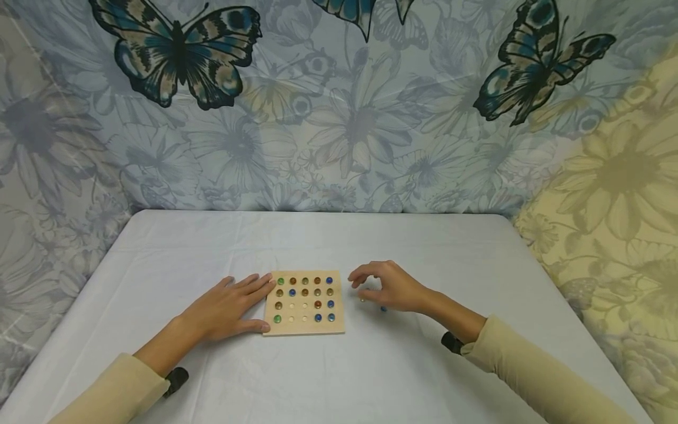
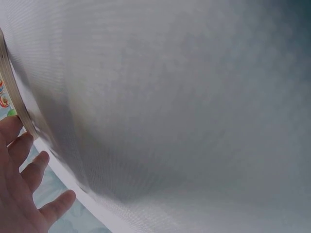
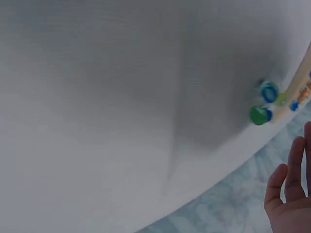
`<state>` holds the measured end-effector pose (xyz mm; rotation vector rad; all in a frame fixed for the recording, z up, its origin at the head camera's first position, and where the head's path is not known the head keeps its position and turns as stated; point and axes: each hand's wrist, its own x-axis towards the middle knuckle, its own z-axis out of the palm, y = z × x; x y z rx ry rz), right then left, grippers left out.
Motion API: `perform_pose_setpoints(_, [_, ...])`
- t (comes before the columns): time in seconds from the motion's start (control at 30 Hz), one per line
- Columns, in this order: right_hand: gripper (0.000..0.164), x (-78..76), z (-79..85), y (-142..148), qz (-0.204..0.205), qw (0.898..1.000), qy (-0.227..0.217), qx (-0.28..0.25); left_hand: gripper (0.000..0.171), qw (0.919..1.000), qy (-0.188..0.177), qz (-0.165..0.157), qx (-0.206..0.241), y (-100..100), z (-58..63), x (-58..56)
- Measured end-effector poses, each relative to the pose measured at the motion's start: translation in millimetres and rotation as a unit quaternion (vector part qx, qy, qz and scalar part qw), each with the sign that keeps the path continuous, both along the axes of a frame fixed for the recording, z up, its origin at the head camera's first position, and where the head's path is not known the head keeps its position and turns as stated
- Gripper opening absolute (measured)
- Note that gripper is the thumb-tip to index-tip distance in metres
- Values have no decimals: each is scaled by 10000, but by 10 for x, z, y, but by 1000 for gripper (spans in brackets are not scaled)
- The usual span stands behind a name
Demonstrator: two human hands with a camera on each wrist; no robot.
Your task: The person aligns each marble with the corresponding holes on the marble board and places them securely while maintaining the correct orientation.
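A square wooden board [image 1: 298,325] lies on the table, with rows of round holes. Green, amber and blue glass marbles [image 1: 318,304] fill most holes; several in the two lower rows, towards the middle, hold none. My left hand [image 1: 225,309] rests against the board's left edge, fingers spread, fingertips and thumb on its rim. Just right of the board, my right hand [image 1: 397,288] hovers over loose marbles, thumb and fingers bent and apart. Beneath it show a blue marble [image 1: 384,308] and a yellowish one [image 1: 362,300]. The right wrist view also shows a loose green marble [image 3: 259,115].
A white cloth [image 1: 318,377] covers the table. Behind it hangs a flowered fabric [image 1: 339,141] with large butterflies, and similar fabric flanks both sides. Dark wrist bands [image 1: 176,381] show at both sleeves.
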<state>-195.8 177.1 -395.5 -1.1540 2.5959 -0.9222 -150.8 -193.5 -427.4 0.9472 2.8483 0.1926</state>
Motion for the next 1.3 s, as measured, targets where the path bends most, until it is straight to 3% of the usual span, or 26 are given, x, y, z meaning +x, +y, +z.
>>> perform_pose_setpoints(0.23, [26,24,-127,305,-267,9995,-90,170,88,10000,-29,42,-8,-7,15,9])
perform_pose_setpoints(0.47, [25,71,-214,488,-356,9994,32,10,88,10000,-5,24,26,-7,21,13])
perform_pose_setpoints(1.3, [25,136,-282,523,-193,9990,-375,124,88,10000,-7,3,13,-4,6,-3])
